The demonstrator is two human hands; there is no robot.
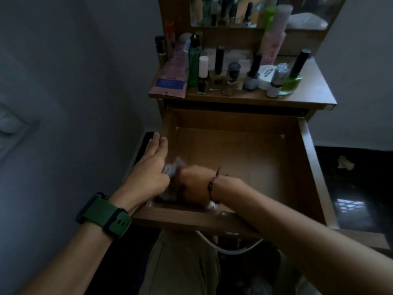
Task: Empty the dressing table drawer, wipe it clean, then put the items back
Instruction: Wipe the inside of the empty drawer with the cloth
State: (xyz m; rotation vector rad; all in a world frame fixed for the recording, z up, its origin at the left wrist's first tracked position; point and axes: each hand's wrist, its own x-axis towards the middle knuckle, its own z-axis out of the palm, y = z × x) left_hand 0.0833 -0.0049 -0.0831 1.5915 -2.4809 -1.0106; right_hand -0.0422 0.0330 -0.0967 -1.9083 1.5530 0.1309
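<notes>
Inside one open drawer, right hand grips one cloth; left hand rests flat, fingers straight.

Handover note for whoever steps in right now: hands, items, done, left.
Left hand: open, fingers straight, resting on the left wall of the drawer.
Right hand: blurred, holding a pale cloth at the drawer's front-left corner, wiping.
Drawer: pulled out, floor bare.
Bottles: standing on the tabletop.
Done: drawer emptied.
Left: finish wiping, put the items back.
</notes>
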